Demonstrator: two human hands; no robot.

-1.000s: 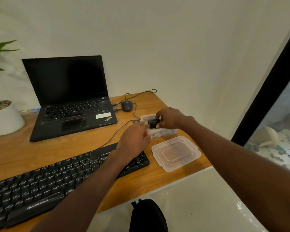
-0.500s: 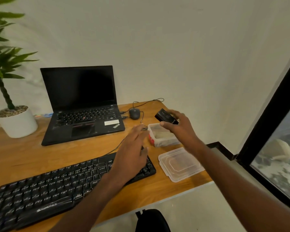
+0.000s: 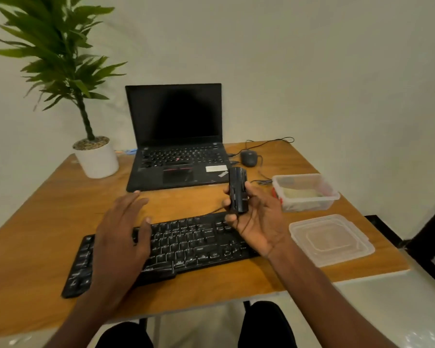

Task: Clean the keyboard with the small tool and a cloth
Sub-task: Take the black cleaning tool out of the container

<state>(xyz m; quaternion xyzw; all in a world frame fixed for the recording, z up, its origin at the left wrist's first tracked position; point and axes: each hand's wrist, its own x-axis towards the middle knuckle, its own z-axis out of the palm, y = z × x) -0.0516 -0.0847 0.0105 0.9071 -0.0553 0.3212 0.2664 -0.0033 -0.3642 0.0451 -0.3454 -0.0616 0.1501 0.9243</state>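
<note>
Forearms enter from the near edge of the wooden worktop [image 3: 48, 212]. Left hand [image 3: 121, 229] hovers flat, fingers straight and spread, over the left half of the black full-size keyboard [image 3: 191, 242], holding nothing. Right hand [image 3: 256, 219] is raised palm-up above the keyboard's right end, thumb and fingers curled around a small glossy black oblong tool [image 3: 237, 189] held upright. Right of the keyboard lies a clear plastic lid [image 3: 332, 239]; just beyond it stands an open clear plastic container [image 3: 305, 192] with pale contents, too blurred to identify. Farther back sit an open black laptop [image 3: 176, 136], screen dark, a dark wired mouse [image 3: 248, 158] to its right, and a white potted green plant [image 3: 96, 156] at far left.
</note>
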